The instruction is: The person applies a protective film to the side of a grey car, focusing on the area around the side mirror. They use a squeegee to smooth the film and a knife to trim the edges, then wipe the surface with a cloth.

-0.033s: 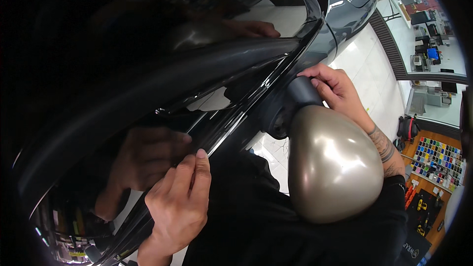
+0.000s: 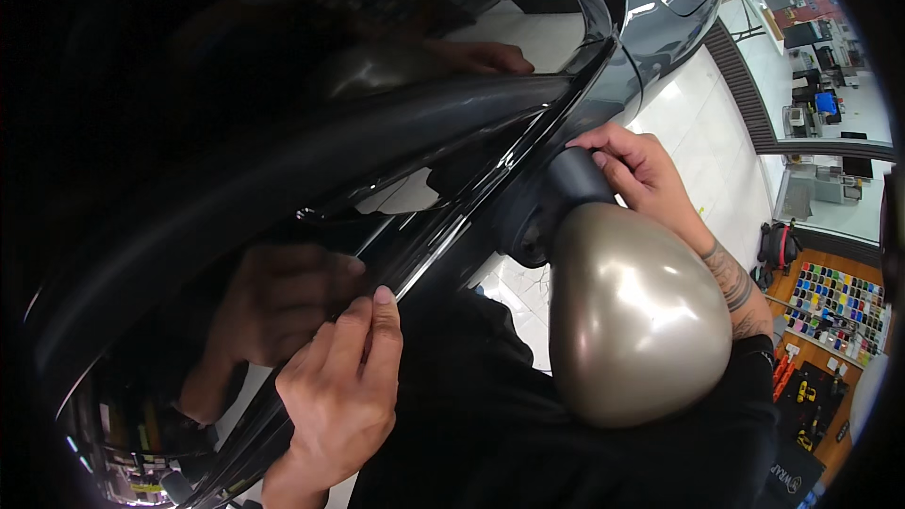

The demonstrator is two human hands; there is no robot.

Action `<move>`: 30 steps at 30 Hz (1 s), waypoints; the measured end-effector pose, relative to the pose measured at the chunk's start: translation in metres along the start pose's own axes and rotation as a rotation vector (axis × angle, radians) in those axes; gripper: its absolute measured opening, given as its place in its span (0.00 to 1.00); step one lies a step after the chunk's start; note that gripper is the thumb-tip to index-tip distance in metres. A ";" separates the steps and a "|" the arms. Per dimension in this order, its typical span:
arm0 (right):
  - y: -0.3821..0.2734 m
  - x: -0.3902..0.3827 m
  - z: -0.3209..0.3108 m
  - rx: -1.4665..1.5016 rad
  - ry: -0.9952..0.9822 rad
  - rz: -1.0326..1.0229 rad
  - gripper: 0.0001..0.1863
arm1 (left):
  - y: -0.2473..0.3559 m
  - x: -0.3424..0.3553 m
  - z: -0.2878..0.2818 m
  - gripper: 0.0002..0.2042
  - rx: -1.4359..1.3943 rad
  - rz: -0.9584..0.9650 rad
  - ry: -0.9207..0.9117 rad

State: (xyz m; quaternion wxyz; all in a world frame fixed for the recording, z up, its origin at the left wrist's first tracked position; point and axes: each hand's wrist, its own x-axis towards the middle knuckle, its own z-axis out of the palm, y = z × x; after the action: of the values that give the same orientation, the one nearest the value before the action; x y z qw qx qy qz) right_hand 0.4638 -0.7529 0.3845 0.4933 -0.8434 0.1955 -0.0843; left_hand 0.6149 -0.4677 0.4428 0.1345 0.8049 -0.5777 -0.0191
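A car's side mirror with a smooth champagne-coloured cap (image 2: 641,320) stands out from the dark door. My right hand (image 2: 641,168) reaches around its far side, index finger and thumb closed at the top edge of the black mirror arm (image 2: 570,179). My left hand (image 2: 341,377) is at the glossy black window trim (image 2: 436,253), fingers bent and pressed together, the tips on the strip. Its thumb is hidden. Whether any thin piece sits between the fingertips of either hand does not show.
The dark side window (image 2: 189,254) reflects both hands. Ahead lies the car's grey front fender (image 2: 660,28). Pale floor tiles (image 2: 693,141) run beside the car. At the right are a rack of coloured samples (image 2: 834,311), a red and black bag (image 2: 781,245) and yellow-handled tools (image 2: 806,391).
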 end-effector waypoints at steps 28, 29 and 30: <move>-0.010 0.005 -0.001 -0.033 -0.014 0.027 0.11 | -0.002 0.000 -0.016 0.08 0.042 0.003 -0.035; -0.010 0.004 -0.001 -0.037 -0.016 0.030 0.11 | -0.001 0.000 -0.016 0.08 0.042 0.000 -0.037; -0.011 0.004 -0.002 -0.041 -0.017 0.032 0.11 | -0.001 0.000 -0.016 0.07 0.040 -0.003 -0.035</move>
State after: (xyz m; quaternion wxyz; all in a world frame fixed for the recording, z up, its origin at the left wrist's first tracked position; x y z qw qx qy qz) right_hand 0.4693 -0.7510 0.3944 0.4789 -0.8507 0.2065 -0.0651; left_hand 0.6190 -0.4641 0.4580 0.1084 0.8077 -0.5791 -0.0219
